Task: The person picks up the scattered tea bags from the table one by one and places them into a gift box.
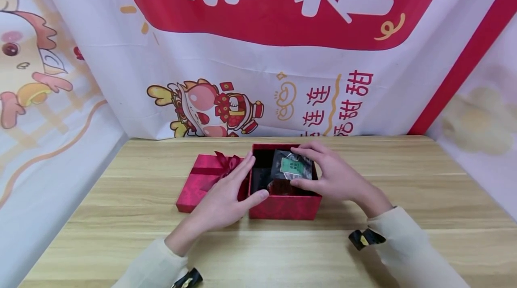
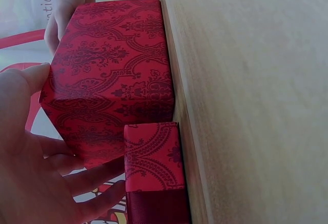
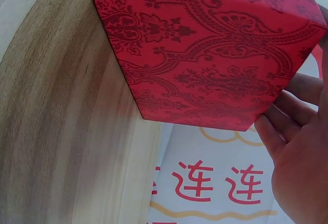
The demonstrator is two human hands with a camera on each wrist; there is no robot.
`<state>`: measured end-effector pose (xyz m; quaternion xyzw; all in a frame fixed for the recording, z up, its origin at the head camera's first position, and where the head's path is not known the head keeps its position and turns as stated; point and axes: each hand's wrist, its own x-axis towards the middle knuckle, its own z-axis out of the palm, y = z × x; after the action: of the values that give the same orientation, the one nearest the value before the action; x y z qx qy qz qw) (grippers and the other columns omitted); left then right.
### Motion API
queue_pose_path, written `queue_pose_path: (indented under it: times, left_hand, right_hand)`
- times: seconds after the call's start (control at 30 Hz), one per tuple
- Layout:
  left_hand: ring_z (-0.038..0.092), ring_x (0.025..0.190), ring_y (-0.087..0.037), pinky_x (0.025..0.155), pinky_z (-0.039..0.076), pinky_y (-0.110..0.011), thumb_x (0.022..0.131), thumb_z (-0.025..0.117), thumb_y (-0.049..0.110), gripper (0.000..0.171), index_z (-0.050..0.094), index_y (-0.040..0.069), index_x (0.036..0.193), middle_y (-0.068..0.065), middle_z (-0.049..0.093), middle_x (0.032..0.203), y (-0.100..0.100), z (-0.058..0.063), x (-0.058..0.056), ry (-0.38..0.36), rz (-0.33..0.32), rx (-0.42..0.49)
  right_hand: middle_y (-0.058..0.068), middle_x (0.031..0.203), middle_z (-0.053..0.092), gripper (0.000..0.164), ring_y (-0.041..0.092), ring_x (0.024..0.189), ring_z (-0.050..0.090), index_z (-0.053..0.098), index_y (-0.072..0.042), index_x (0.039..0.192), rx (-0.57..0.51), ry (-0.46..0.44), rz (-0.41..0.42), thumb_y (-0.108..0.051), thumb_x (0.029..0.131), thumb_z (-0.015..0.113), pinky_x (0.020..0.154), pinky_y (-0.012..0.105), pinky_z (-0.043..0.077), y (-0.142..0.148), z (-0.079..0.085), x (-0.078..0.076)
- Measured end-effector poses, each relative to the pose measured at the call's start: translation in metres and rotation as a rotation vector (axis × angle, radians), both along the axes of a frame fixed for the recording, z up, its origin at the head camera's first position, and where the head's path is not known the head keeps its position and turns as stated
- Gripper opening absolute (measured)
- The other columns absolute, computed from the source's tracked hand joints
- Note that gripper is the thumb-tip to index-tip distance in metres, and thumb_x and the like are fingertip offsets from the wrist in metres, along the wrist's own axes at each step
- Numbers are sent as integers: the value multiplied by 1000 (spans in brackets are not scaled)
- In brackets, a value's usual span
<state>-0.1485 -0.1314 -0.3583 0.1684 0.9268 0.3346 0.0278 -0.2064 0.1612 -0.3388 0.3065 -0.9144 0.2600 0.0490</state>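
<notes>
On the table stands an uncovered red patterned gift box (image 1: 282, 208). A dark, shiny packet with a green label (image 1: 296, 167) sits tilted in its right part, and something black lies lower in the left part. My right hand (image 1: 337, 173) reaches over the right rim and holds the packet between thumb and fingers; in the right wrist view the box hides those fingertips. My left hand (image 1: 226, 200), its fingers straight, rests along the box's left side. Beneath and beside that hand is the red lid (image 1: 191, 194) with a dark red ribbon bow (image 1: 224, 167).
The light wooden table (image 1: 404, 180) runs back to a white and red printed cloth (image 1: 242, 63). Printed cloths also hang at both sides. The lid lies close against the box's left side.
</notes>
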Motion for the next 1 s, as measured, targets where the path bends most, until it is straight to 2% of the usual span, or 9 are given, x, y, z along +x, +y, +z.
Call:
queue_pose_path:
  times: [0.2, 0.67, 0.87, 1.0]
  left_hand:
    - [20, 166, -27, 127, 30, -68, 98, 58, 72, 92, 14, 36, 171, 16, 8, 179, -1, 0, 0, -1, -1, 3]
    - [21, 166, -26, 127, 30, -67, 99, 60, 69, 90, 14, 37, 170, 16, 10, 179, -3, 1, 3, -6, 10, 8]
    - [21, 166, -26, 128, 30, -66, 98, 57, 73, 92, 14, 36, 171, 15, 9, 179, -4, 1, 3, 0, 4, 2]
    - [20, 166, -26, 128, 29, -67, 99, 59, 70, 91, 15, 36, 171, 15, 9, 179, -3, 2, 3, -6, 6, 5]
  right_hand:
    - [7, 151, 56, 75, 30, 132, 60, 60, -17, 152, 36, 27, 3, -48, 88, 84, 111, 58, 53, -5, 1, -1]
    - [7, 145, 62, 77, 26, 131, 59, 63, -13, 149, 166, 21, 57, -51, 86, 85, 115, 53, 51, -18, 4, -3]
    - [7, 146, 62, 77, 27, 134, 58, 63, -13, 149, 166, 15, 52, -52, 87, 85, 117, 55, 49, -17, 3, -4]
    - [8, 152, 58, 78, 29, 140, 55, 61, -14, 151, 124, 4, 38, -54, 88, 83, 118, 57, 48, -13, 1, -2]
